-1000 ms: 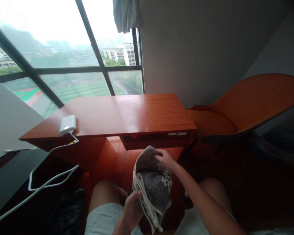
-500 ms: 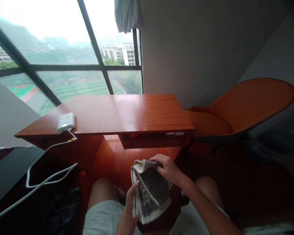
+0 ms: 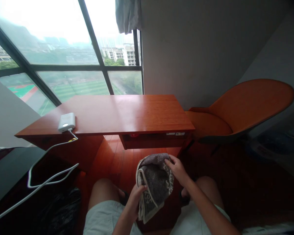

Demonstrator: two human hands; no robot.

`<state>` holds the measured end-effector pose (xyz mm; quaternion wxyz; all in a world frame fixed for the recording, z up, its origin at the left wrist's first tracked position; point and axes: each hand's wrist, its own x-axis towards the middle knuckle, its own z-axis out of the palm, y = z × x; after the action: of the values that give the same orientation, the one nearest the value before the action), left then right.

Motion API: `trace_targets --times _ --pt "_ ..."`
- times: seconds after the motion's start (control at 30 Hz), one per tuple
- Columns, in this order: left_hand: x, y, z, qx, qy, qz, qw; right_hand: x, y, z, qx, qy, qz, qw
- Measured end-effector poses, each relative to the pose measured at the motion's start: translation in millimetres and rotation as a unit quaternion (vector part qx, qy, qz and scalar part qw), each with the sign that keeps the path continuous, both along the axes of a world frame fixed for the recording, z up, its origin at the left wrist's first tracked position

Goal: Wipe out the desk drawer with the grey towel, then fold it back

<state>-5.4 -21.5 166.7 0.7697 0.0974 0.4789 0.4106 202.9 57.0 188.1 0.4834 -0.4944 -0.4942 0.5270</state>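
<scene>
A dark grey towel point(image 3: 158, 182) with cream edges and a cream pattern hangs folded in layers between my hands, above my lap. My left hand point(image 3: 136, 197) grips its lower left side, thumb on top of the layers and the other fingers hidden behind. At the upper right corner, my right hand point(image 3: 176, 168) pinches the towel's edge between thumb and fingers. The top of the cloth curves over in a loose flap.
Ahead stands a reddish wooden desk point(image 3: 127, 114) carrying a white device point(image 3: 67, 122) with a white cable point(image 3: 49, 148) running down to the left. An orange chair point(image 3: 250, 107) is at the right. A black plastic bag point(image 3: 61, 209) lies on the floor at lower left.
My right hand has moved right and slightly down, drawing the towel's upper layer across to the right. The left hand has shifted a little right and still grips the cloth.
</scene>
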Motion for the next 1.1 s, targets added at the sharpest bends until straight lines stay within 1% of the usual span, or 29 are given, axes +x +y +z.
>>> trace_targets --times 0.07,0.1,0.17,0.2,0.27,0.37,0.43,0.5,0.57,0.67,0.73,0.8,0.9,0.97,1.03,1.1 --pt "1.9 4.7 -0.7 0.082 0.049 -0.018 0.995 -4.5 1.9 20.3 0.015 0.016 -0.010 1.000" --pt "1.5 8.4 0.0 0.119 0.062 -0.030 0.990 -6.3 3.2 32.2 0.025 0.018 -0.004 1.000" --pt "-2.0 18.0 6.4 0.194 0.082 -0.052 0.976 -8.4 5.7 57.9 0.049 0.010 0.035 0.998" --pt "-4.6 23.8 12.8 0.230 0.091 -0.060 0.967 -8.8 6.6 71.0 0.064 -0.002 0.067 0.996" --pt "-9.5 36.7 32.5 0.291 0.107 -0.072 0.948 -9.0 7.7 95.5 0.102 -0.043 0.134 0.985" --pt "-12.3 58.5 72.4 0.371 0.119 -0.095 0.916 -8.4 9.8 122.6 0.166 -0.120 0.211 0.956" --pt "-10.5 73.8 97.0 0.423 0.153 -0.118 0.886 -6.7 12.8 132.0 0.194 -0.159 0.231 0.940" --pt "-7.0 88.7 114.8 0.460 0.226 -0.141 0.847 -2.5 17.2 135.2 0.203 -0.177 0.218 0.938" --pt "-2.6 101.7 126.1 0.485 0.292 -0.141 0.812 4.7 21.7 134.1 0.194 -0.181 0.179 0.948" --pt "5.1 115.5 139.8 0.516 0.348 -0.120 0.773 18.9 25.6 128.0 0.172 -0.191 0.122 0.959" --pt "10.8 120.5 151.3 0.535 0.380 -0.119 0.745 28.2 24.9 120.2 0.165 -0.212 0.097 0.958" --pt "15.7 123.0 164.6 0.549 0.402 -0.124 0.722 36.3 21.8 107.4 0.156 -0.243 0.089 0.953" --pt "17.8 123.8 183.6 0.556 0.424 -0.127 0.704 47.0 15.0 77.4 0.112 -0.278 0.102 0.949" --pt "13.8 123.6 194.1 0.554 0.438 -0.116 0.698 54.7 11.1 54.3 0.069 -0.273 0.109 0.953" --pt "4.9 124.2 202.8 0.549 0.451 -0.095 0.697 63.7 9.2 35.6 0.029 -0.235 0.099 0.967" --pt "-8.5 126.7 209.6 0.538 0.467 -0.065 0.699 74.3 9.8 27.4 0.009 -0.169 0.085 0.982"
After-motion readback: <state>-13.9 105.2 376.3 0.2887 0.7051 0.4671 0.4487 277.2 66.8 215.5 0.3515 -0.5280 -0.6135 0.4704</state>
